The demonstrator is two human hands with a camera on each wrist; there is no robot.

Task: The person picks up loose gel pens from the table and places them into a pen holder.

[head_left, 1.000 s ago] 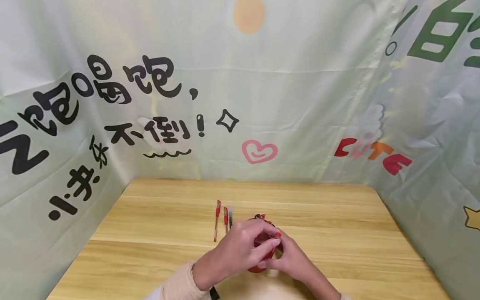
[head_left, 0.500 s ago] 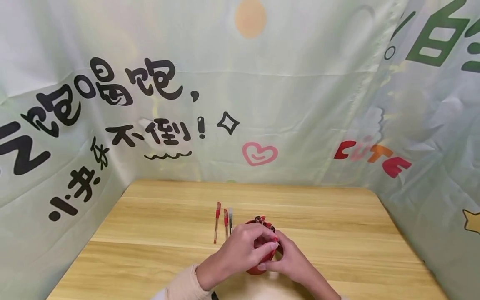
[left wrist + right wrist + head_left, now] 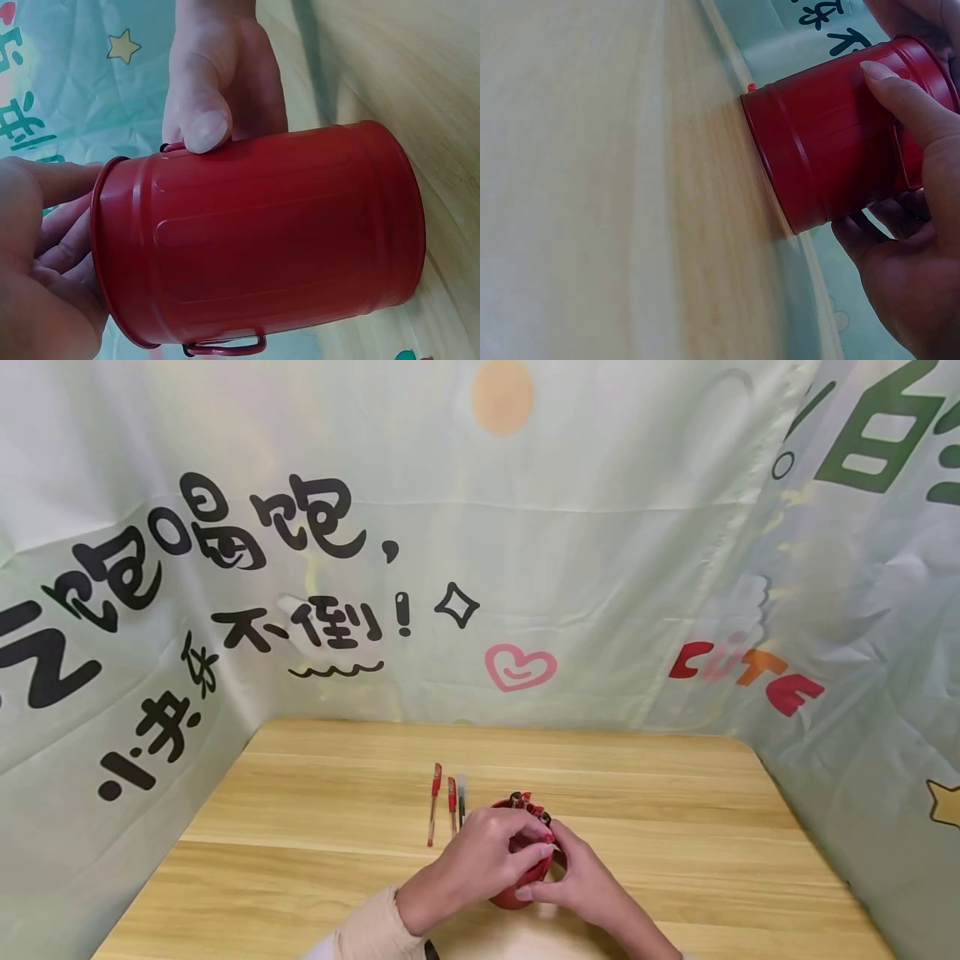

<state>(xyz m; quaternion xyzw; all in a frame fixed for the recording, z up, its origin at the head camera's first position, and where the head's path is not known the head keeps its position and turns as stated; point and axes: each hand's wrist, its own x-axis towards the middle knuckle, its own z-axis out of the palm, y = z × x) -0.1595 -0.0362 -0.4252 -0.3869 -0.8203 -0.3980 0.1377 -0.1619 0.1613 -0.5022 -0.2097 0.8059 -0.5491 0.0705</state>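
A red metal cup with small side handles [image 3: 277,232] stands near the front of the wooden table, several pens [image 3: 527,800] poking out at its far rim. My right hand [image 3: 588,878] grips it from the right; in the right wrist view its thumb [image 3: 900,90] lies along the cup's wall. Over the mouth, my left hand [image 3: 480,860] pinches a red pen between thumb and fingers. Only that pen's red end [image 3: 549,838] shows; the rest is hidden by the hand and cup. In the left wrist view, the left fingers [image 3: 67,247] are at the rim.
Left of the cup, two red-capped pens [image 3: 434,802] and a dark pen with a clear cap [image 3: 461,793] lie on the table [image 3: 315,793]. Printed cloth [image 3: 600,593] hangs behind the table and at both sides.
The red pen's end between my left fingertips has sunk slightly lower, toward the cup's mouth. More of the pens at the far rim shows now. The right hand keeps its grip.
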